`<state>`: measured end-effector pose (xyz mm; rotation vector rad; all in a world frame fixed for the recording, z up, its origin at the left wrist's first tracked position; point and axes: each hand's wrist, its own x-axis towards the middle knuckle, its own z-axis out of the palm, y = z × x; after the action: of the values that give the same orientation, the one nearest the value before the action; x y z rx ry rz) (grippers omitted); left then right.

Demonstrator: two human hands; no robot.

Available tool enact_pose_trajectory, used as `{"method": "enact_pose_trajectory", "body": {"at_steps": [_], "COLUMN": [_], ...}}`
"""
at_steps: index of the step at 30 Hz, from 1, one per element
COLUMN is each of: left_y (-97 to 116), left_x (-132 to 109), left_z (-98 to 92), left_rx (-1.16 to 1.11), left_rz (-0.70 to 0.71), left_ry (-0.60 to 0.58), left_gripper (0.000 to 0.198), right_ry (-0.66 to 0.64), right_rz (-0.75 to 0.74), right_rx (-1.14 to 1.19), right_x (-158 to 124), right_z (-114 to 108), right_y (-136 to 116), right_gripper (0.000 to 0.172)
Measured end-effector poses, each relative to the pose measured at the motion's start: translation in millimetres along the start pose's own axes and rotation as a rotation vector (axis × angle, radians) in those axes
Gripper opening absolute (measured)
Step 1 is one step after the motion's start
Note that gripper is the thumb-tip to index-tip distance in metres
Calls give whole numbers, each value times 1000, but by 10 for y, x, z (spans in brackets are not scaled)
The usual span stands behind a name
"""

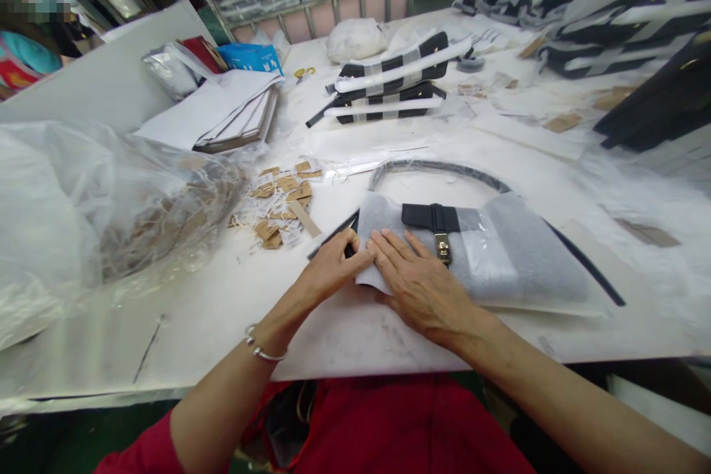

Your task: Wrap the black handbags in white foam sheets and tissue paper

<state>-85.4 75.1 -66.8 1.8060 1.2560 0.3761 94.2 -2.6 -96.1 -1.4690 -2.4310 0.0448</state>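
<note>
A handbag wrapped in thin whitish sheeting point(533, 259) lies flat on the white table, with its wrapped handle point(444, 167) arched behind it. A black strap and a gold clasp point(443, 248) show at its middle, beside clear tape. My right hand point(419, 281) rests flat on the left part of the wrapping, fingers stretched out. At the bag's left end my left hand point(338, 259) has its fingers curled at the black edge; what they hold, if anything, is hidden. A black strip point(583, 259) sticks out at the bag's right.
Brown tags point(283, 200) lie scattered left of the bag. A large clear plastic bag point(111, 207) covers the left side. Behind are a paper stack point(222, 111), yellow scissors point(304, 74) and two wrapped black bags point(389, 89). More wrapped bags point(622, 29) are piled at the back right.
</note>
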Motion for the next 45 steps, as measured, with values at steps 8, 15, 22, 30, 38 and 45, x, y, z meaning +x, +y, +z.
{"method": "enact_pose_trajectory", "body": {"at_steps": [8,15,22,30,38,45], "left_y": [-59,-232,-164,53,96,152], "left_x": [74,22,-48,-17,-62,-522], "left_z": [100,149,58,0,-21,157], "left_rx": [95,-30,-219,-544,-457,744], "left_rz": [59,38,-29,-112,-94,607], "left_ry": [84,119,7,-45,-66,400], "left_gripper": [26,23,78,102,97,71], "right_ry": [225,89,99,100,245,230], "right_rz": [-126,-131,-126,-107,-121,-119], "right_rx": [78,18,25,-94,-275,-186], "right_x": [-126,-146,-130,-98,-87,-36], "right_z": [-148,-28,-15,-105,-41,-63], "right_y": [75,81,81,33,27,89], "right_gripper": [48,46,67,70,38,30]}}
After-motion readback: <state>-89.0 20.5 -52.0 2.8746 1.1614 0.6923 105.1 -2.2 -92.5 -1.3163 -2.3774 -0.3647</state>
